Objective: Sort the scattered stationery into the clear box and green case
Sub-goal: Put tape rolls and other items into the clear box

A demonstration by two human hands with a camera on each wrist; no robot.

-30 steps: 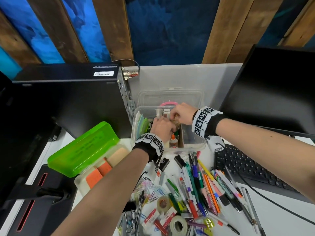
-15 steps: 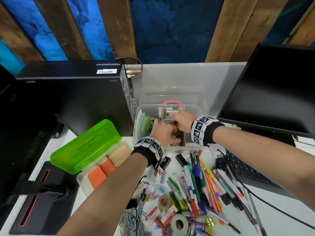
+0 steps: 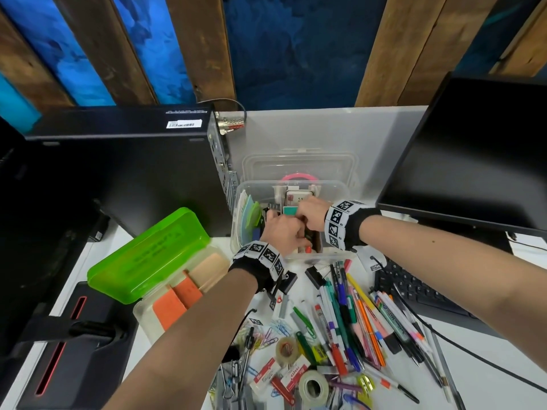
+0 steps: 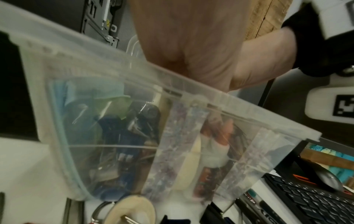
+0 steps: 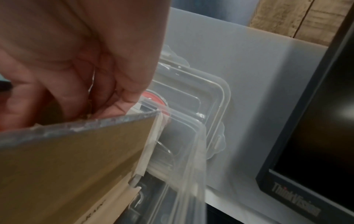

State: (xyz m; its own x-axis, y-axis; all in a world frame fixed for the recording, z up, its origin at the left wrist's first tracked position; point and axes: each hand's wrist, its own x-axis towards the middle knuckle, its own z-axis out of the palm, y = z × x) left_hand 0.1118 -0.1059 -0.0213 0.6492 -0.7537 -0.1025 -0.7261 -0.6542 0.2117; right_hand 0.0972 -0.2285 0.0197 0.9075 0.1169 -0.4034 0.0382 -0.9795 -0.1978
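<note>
The clear box [image 3: 340, 189] stands open at the back of the desk, crammed with stationery. Both my hands reach into it side by side. My left hand [image 3: 293, 232] has its fingers curled down among the contents; through the box wall [image 4: 76, 75] they show above a white glue bottle [image 4: 210, 151]. My right hand [image 3: 306, 214] curls its fingers at the top edge of a brown card [image 5: 76, 159]. What either hand holds is hidden. The green case [image 3: 148, 255] lies open at the left with orange blocks [image 3: 177, 300] inside.
Pens [image 3: 355, 315], paper clips [image 3: 272, 335], tape rolls [image 3: 312, 387] and erasers lie scattered near me. The box lid [image 3: 299, 161] leans behind the box. A computer tower [image 3: 118, 173] is at the left, a monitor [image 3: 473, 158] and keyboard [image 3: 420, 291] at the right.
Both hands stay inside the clear box and have drawn a little toward its near side. A teal item now shows beside my right fingers.
</note>
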